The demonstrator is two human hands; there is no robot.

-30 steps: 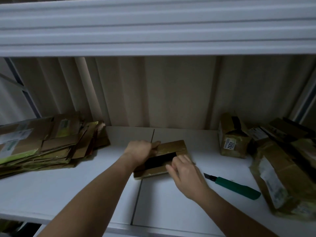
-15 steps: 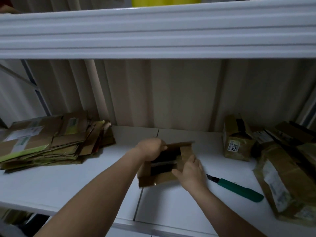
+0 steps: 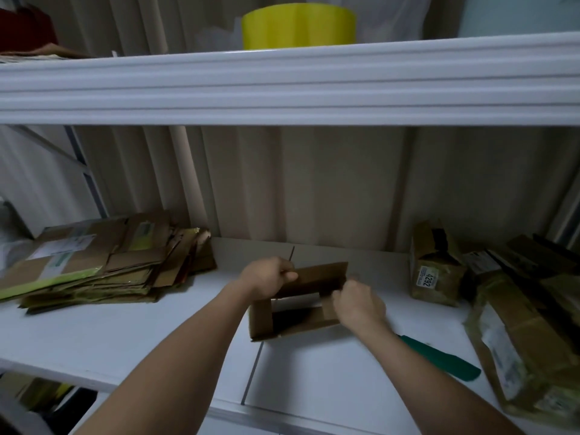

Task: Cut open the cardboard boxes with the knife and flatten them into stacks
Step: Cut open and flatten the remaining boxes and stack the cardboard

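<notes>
A small brown cardboard box [image 3: 317, 277] stands opened at the middle of the white shelf [image 3: 125, 337], its flaps spread and its dark inside showing. My left hand [image 3: 266, 277] grips its upper left flap. My right hand [image 3: 357, 304] holds its right side, fingers curled on the edge. The green-handled knife [image 3: 439, 359] lies on the shelf just right of my right forearm, its blade end hidden behind the arm. A stack of flattened cardboard [image 3: 94, 262] lies at the left.
Uncut taped boxes sit at the right: one with a "4292" label [image 3: 434, 268] by the back wall, and a larger pile [image 3: 527, 334] by the right edge. The upper shelf's beam [image 3: 282, 86] hangs overhead with a yellow roll [image 3: 298, 26] on it.
The box has gone from nearly shut to pulled open, with its flaps lifted apart. My hands have spread, and the view has tilted upward.
</notes>
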